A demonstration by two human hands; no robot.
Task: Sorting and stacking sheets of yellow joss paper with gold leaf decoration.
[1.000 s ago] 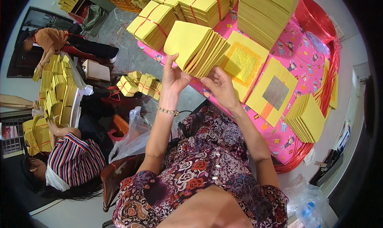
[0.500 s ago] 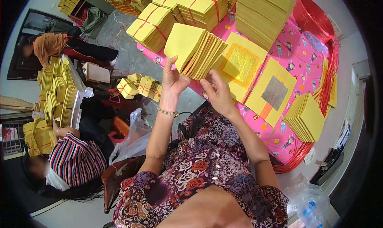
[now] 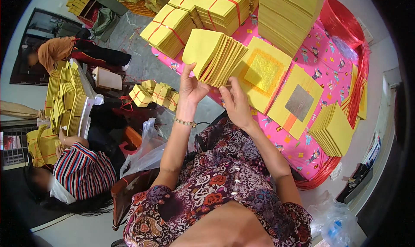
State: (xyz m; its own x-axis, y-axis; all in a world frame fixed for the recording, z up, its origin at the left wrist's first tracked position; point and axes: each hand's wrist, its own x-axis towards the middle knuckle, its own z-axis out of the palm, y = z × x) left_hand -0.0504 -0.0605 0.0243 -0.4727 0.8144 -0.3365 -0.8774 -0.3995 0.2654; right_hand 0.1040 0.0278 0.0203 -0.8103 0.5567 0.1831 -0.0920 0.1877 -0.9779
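Observation:
My left hand (image 3: 191, 86) grips a fanned stack of yellow paper sheets (image 3: 212, 56) from below, holding it up over the near edge of the pink table (image 3: 320, 39). My right hand (image 3: 235, 102) touches the lower right corner of the same stack with its fingertips. Just right of the stack, a pile of yellow sheets with a gold foil square (image 3: 263, 72) lies on the table. Beside that lies a pile with a silver foil square (image 3: 299, 102).
Tied yellow bundles (image 3: 168, 28) and a tall yellow stack (image 3: 289, 13) stand at the table's far side. A folded yellow pile (image 3: 333, 130) lies at the right. Two people sit on the floor at left among yellow stacks (image 3: 65, 100). Small bundles (image 3: 153, 94) lie below.
The fanned stack and both hands have shifted slightly down and right, and my right hand has slid toward the stack's lower corner.

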